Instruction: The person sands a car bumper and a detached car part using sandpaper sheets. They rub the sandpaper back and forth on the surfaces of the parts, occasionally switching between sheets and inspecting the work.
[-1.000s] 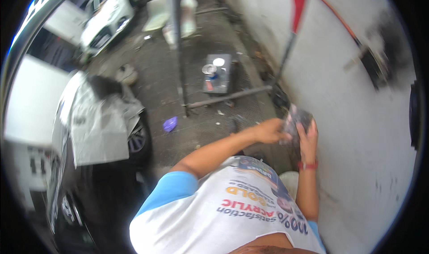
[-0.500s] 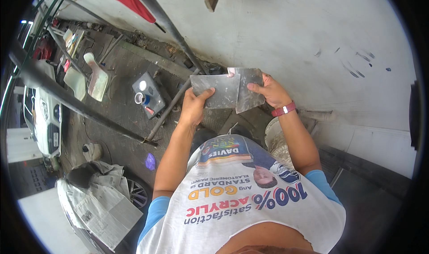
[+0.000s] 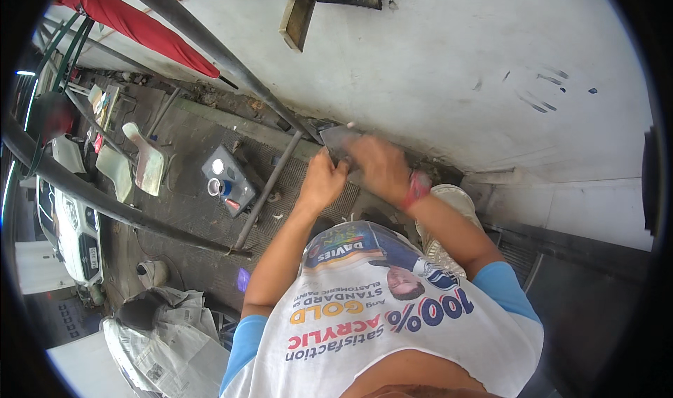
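Observation:
My left hand is closed on the edge of a thin grey sheet in front of me, its thumb bent over it. My right hand, wearing a red wristband, is smeared by motion and lies over the sheet's right side, hiding much of it. What its fingers hold cannot be made out, and neither can the second sheet seen earlier. A small pale bit shows at the sheet's upper edge.
A metal pipe frame with a red furled cloth stands ahead. Beyond are a grey box, plastic chairs and a white car. A white wall, a bucket and a paper-covered shape flank me.
The view has swung toward the wall. Half a second ago two grey sheets were spread between my hands; now my right hand has moved left over them, closer to my left hand.

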A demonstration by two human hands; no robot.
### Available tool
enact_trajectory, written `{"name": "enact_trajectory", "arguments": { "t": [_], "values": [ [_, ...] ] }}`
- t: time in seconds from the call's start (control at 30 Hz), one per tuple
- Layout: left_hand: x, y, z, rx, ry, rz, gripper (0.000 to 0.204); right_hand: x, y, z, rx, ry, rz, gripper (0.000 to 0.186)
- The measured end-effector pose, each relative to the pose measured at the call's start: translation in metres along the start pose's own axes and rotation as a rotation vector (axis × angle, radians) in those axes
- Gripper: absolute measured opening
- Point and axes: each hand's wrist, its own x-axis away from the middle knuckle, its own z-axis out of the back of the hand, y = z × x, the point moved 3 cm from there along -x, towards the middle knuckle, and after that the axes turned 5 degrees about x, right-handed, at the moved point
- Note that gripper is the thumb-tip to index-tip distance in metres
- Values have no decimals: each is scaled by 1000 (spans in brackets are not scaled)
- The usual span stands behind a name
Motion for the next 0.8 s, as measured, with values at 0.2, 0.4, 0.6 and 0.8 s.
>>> {"name": "enact_trajectory", "arguments": {
  "t": [0.2, 0.4, 0.6, 0.8],
  "values": [
    [15, 5, 26, 194, -16, 386, 27, 74, 209, -30, 378, -367, -650, 40],
    [49, -19, 52, 480, 140, 607, 32, 14, 166, 24, -112, -138, -599, 62],
    [74, -27, 58, 599, 191, 663, 40, 102, 256, 10, -391, -117, -977, 65],
    [67, -19, 47, 906, 283, 764, 46, 119, 265, -11, 88, 177, -984, 63]
  ]
}}
